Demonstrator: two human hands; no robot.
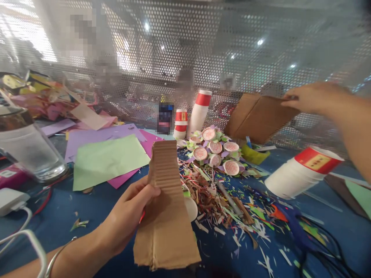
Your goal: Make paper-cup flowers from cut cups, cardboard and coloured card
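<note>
My left hand [127, 210] is closed on a tall strip of brown corrugated cardboard [165, 216], held upright over the blue table [87, 216]. My right hand [310, 98] reaches to the back right and grips the top edge of a larger brown cardboard sheet [257, 116] that leans against the perforated metal screen [203, 46]. Between the hands lie several round paper-cup flowers [216, 148] and a heap of paper scraps [226, 200].
A stack of white-and-red paper cups [301, 172] lies on its side at right; others stand at the back [199, 112]. Green [107, 160] and purple paper sheets [92, 137] lie left of centre. A glass jar [27, 144] and white cable [17, 231] sit at far left.
</note>
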